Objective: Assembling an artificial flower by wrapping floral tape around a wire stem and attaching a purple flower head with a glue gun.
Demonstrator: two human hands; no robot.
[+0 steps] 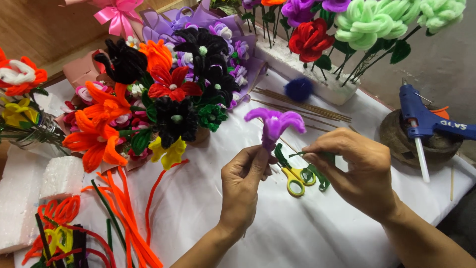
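Note:
My left hand [244,184] pinches the base of a purple pipe-cleaner flower [274,124], holding it upright over the white cloth [208,208]. My right hand [353,168] grips a green pipe cleaner [282,156] that runs to the flower's stem just below the petals. The two hands are a few centimetres apart. Yellow-handled scissors [296,179] lie on the cloth beneath them, partly hidden by my right hand.
A bunch of orange, black and red pipe-cleaner flowers [148,99] fills the left. Loose orange pipe cleaners [124,213] and foam blocks [59,176] lie front left. Wooden skewers [302,106], a foam base with flowers [317,82] and a blue glue gun [419,121] stand behind.

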